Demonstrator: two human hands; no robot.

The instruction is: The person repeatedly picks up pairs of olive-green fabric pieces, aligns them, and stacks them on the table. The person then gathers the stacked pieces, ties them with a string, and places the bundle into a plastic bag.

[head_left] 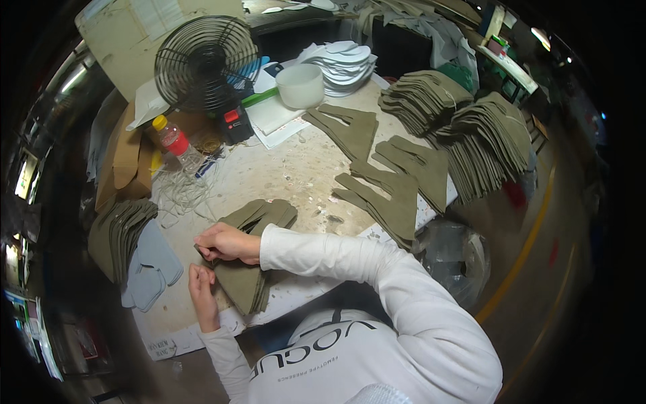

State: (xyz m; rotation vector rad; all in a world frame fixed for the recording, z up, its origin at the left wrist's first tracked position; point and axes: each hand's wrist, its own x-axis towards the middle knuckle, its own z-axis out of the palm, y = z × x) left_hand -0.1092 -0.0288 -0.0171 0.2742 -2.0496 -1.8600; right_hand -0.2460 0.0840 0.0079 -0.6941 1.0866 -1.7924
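Note:
A small stack of olive cut fabric pieces [243,286], notched at the far end, lies in front of me at the table's near edge. My right hand [230,243] reaches across the stack, its fingers closed in a pinch on a dark olive edge at the stack's left side. Just nearer to me, my left hand [203,289] is curled beside that same edge, thumb against fingers. Whatever lies between the left fingertips is too small to make out. Part of the stack is hidden beneath my right hand and sleeve.
Olive bundles [488,145] fill the far right, beside loose olive pieces [385,198]. Left are another olive stack [118,232], grey-blue pieces [153,269] and tangled string [185,192]. Behind stand a bottle [178,143], a black fan [205,64], a white tub [299,86] and white pieces [340,67].

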